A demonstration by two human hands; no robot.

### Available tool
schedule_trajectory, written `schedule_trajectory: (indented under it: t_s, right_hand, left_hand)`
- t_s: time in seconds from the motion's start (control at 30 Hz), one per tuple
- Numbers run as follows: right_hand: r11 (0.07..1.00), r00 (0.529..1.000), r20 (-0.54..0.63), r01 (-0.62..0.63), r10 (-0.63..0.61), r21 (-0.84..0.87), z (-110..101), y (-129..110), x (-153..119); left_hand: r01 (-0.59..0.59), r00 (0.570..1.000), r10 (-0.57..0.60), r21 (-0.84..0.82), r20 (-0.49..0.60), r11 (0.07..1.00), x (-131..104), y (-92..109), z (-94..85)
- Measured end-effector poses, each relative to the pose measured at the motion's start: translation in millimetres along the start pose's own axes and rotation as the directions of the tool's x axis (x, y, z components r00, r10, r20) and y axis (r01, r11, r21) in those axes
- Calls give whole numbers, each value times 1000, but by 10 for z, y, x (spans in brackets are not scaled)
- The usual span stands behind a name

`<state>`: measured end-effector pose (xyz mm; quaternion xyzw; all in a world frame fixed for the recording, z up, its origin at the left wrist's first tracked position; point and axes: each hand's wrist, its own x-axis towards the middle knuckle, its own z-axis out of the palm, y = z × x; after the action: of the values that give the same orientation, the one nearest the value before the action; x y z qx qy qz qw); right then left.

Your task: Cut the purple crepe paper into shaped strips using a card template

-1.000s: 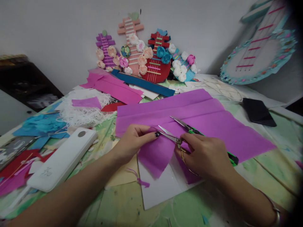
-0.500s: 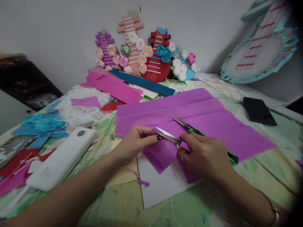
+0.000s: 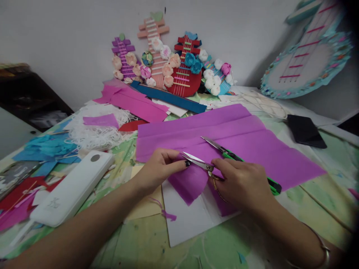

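My left hand point(image 3: 161, 168) pinches the edge of a small purple paper piece point(image 3: 189, 186) between thumb and fingers. In my right hand point(image 3: 241, 181) are gold-handled scissors point(image 3: 198, 161), their blades pointing left and lying at the paper's upper edge beside my left thumb. The blades look nearly closed. Beneath and behind both hands spreads a large purple sheet point(image 3: 174, 134). On it rests a green and black cutter point(image 3: 232, 155), partly hidden by my right hand. A white board point(image 3: 179, 228) lies under the small piece.
A white power bank point(image 3: 74, 190) and blue scraps point(image 3: 50, 145) lie at the left. Behind are white string point(image 3: 92, 130), pink paper point(image 3: 134, 101) and a blue strip point(image 3: 168, 97). Several decorated paper instruments point(image 3: 185, 71) lean on the wall. A black phone point(image 3: 305, 130) is at the right.
The scissor blades have closed slightly. Both hands stay in nearly the same place, and the whole view has shifted very slightly.
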<state>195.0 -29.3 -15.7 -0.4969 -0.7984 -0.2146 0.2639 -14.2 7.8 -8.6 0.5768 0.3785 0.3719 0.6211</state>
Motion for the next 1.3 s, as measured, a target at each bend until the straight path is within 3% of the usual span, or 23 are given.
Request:
schedule_trajectory:
  t_s: [1.03, 1.3]
  right_hand:
    - [999, 998, 58, -31, 31, 10, -49, 0, 18]
    - [999, 997, 59, -43, 42, 18, -47, -32, 23]
  left_hand:
    - [-5, 1000, 5, 36, 0, 999, 2, 8, -4]
    - [-30, 999, 29, 33, 42, 999, 1, 31, 5]
